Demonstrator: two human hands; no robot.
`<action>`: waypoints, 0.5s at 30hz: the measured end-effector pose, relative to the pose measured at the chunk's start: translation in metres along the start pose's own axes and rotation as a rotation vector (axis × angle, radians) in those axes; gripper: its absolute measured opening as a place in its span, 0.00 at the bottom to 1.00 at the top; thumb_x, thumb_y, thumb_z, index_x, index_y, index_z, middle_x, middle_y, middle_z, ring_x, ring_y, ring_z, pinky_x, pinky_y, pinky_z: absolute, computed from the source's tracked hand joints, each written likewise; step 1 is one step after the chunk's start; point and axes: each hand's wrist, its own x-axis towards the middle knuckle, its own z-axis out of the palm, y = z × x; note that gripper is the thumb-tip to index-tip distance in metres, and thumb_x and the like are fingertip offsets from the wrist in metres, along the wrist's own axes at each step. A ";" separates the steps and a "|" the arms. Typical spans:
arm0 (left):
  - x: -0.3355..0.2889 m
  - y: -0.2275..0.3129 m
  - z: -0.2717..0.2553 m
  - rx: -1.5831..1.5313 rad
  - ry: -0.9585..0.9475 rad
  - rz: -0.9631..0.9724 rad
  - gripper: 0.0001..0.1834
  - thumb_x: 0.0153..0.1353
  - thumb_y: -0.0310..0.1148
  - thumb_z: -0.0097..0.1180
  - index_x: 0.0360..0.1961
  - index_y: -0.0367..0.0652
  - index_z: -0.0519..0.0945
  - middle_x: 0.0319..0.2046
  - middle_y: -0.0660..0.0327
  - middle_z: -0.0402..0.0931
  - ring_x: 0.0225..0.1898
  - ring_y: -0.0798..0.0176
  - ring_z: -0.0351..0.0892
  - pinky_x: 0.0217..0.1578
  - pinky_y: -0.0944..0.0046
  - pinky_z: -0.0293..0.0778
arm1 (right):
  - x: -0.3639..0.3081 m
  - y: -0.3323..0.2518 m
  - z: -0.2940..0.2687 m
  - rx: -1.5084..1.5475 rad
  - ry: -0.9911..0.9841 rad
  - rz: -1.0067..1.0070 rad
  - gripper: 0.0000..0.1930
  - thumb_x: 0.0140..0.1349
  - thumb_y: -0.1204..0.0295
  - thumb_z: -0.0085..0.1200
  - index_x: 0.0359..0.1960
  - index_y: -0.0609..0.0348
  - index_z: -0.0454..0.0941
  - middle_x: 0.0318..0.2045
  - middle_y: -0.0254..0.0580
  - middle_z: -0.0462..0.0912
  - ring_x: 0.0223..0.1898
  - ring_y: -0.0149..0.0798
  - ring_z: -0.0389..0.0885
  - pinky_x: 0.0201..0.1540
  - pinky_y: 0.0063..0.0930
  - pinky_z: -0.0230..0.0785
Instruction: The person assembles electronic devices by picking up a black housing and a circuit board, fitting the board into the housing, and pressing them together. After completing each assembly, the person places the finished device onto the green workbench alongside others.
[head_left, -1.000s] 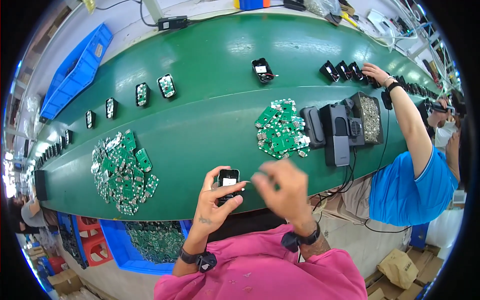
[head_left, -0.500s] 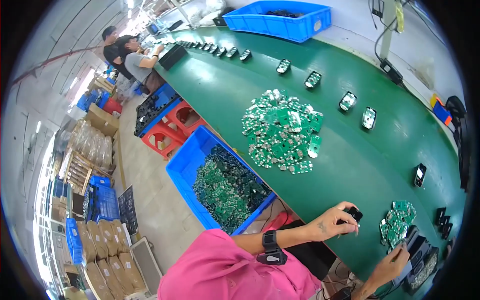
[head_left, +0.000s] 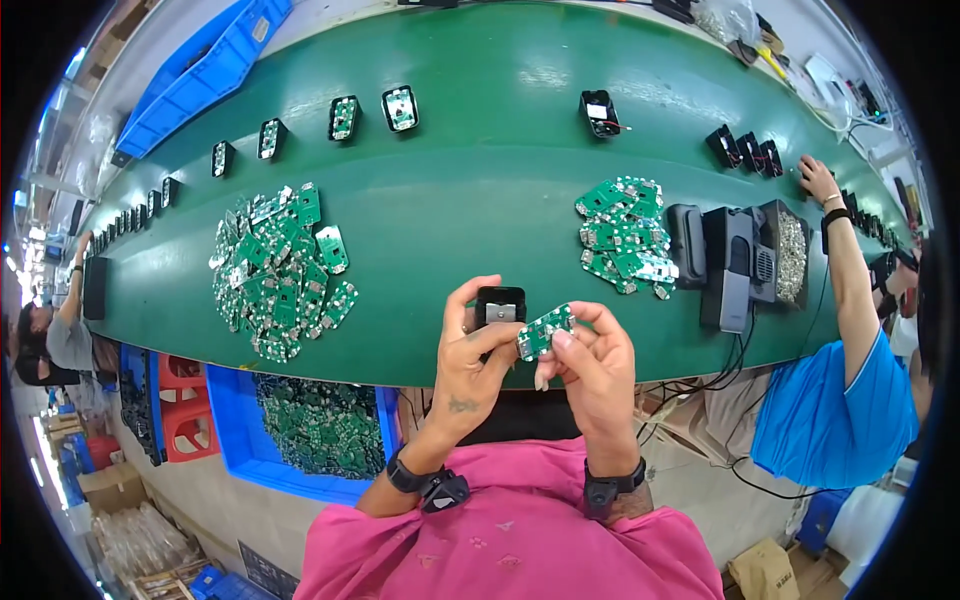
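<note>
My left hand [head_left: 464, 372] is closed around a small black plastic case [head_left: 502, 297], with a metallic part showing inside it. Close beside it, my right hand [head_left: 603, 372] pinches a green circuit board [head_left: 545, 333] between thumb and fingers. The board is tilted in front of the case's near right side, and the left fingertips are close to its edge; whether they touch it I cannot tell. Beyond my right hand lies a small pile of circuit boards [head_left: 627, 237] on the green table [head_left: 470, 210]. A larger heap of boards [head_left: 275, 275] lies to the left.
Cases fitted with boards [head_left: 400, 108] form a row at the far left. An open black case [head_left: 600, 114] with a wire stands beyond the small pile. Grey devices [head_left: 727, 270] sit at right, where a co-worker's arm [head_left: 850, 280] reaches in. A blue bin [head_left: 235, 440] stands below the table.
The view has swung to the right. My right hand has come from beside the small pile to my left hand and now holds a circuit board. The left hand still holds the black case.
</note>
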 end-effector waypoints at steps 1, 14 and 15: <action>-0.001 0.001 -0.001 -0.001 -0.004 0.001 0.08 0.58 0.21 0.61 0.38 0.41 0.86 0.61 0.55 0.64 0.45 0.61 0.77 0.45 0.63 0.76 | 0.000 0.000 -0.001 -0.061 -0.011 0.008 0.14 0.67 0.79 0.54 0.52 0.66 0.67 0.32 0.45 0.83 0.26 0.31 0.81 0.25 0.22 0.75; -0.003 0.004 -0.006 0.049 -0.055 -0.034 0.20 0.56 0.18 0.59 0.51 0.40 0.80 0.63 0.54 0.63 0.51 0.59 0.76 0.52 0.61 0.74 | -0.001 0.010 0.002 -0.200 -0.004 0.016 0.11 0.67 0.78 0.56 0.48 0.65 0.70 0.29 0.40 0.83 0.23 0.24 0.78 0.22 0.17 0.71; -0.003 0.005 -0.005 0.007 -0.076 -0.058 0.26 0.56 0.18 0.60 0.59 0.38 0.76 0.65 0.54 0.62 0.55 0.61 0.73 0.54 0.62 0.73 | 0.000 0.012 0.001 -0.200 -0.005 0.014 0.11 0.67 0.78 0.56 0.48 0.65 0.70 0.29 0.40 0.83 0.23 0.24 0.78 0.22 0.17 0.71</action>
